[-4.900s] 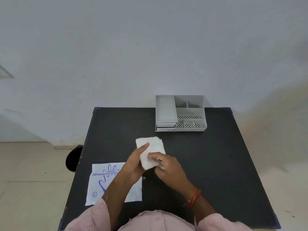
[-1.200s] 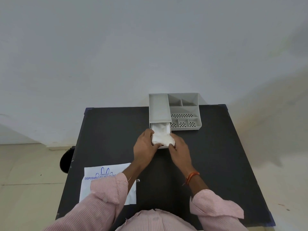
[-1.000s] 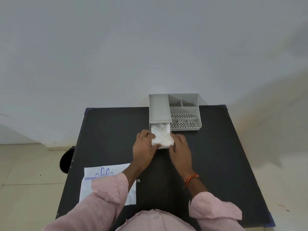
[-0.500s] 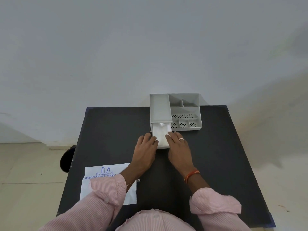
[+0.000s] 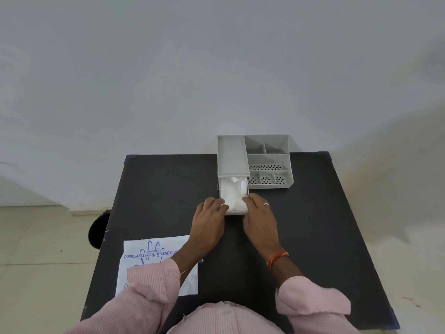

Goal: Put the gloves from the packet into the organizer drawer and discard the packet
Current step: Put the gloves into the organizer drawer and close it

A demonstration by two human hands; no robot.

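Observation:
A grey organizer (image 5: pixel 267 160) stands at the far edge of the black table (image 5: pixel 313 225). Its drawer (image 5: pixel 237 212) is pulled out toward me, and the folded white gloves (image 5: pixel 234 192) lie inside it. My left hand (image 5: pixel 209 220) rests at the drawer's front left corner, fingertips touching the gloves. At the front right corner my right hand (image 5: pixel 258 213) has its fingers spread flat over the gloves' edge. The flat white packet (image 5: pixel 144 254) with blue print lies on the table's near left, partly under my left sleeve.
A dark round object (image 5: pixel 96 231) sits on the tiled floor beside the table's left edge. A white wall rises right behind the organizer. Bare table surface stretches to the right of my hands.
Earlier I held the folded gloves at the table's middle with the drawer shut. Now the drawer is out, the gloves lie pressed flatter inside it, and my fingers rest at its front corners.

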